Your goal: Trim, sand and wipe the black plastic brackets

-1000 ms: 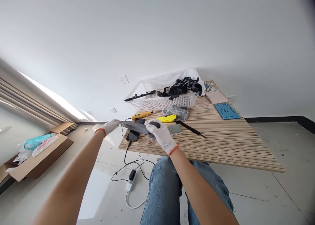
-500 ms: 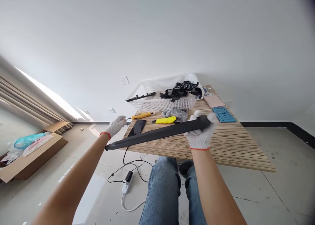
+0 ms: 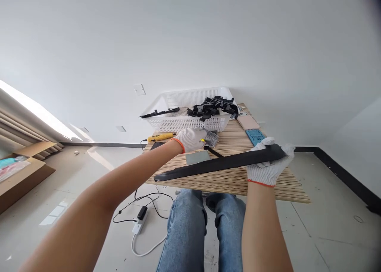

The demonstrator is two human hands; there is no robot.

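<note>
My left hand (image 3: 192,139), in a white knitted glove with an orange cuff, reaches over the table, its fingers closed around a yellow utility knife (image 3: 203,140). Most of the knife is hidden by the glove. A thin dark bar (image 3: 214,153) extends from near those fingers toward the strip; I cannot tell what it belongs to. My right hand (image 3: 269,163), gloved alike, grips the wide end of a long black plastic strip (image 3: 214,163). The strip's narrow end points left above the table's front edge. Beside my left hand lies a grey speckled cloth (image 3: 212,138).
A white basket (image 3: 190,124) holds several black plastic parts (image 3: 211,108). On the wood-striped table (image 3: 232,139) are a yellow corded tool (image 3: 160,137), a flat grey rectangle (image 3: 197,157), a pink phone (image 3: 248,122) and a blue tray (image 3: 255,136). A power strip (image 3: 139,224) lies on the floor.
My left hand has moved right, from beside the table's left edge onto the utility knife, and closed on it. My right hand has shifted right with the black strip. The view has turned slightly.
</note>
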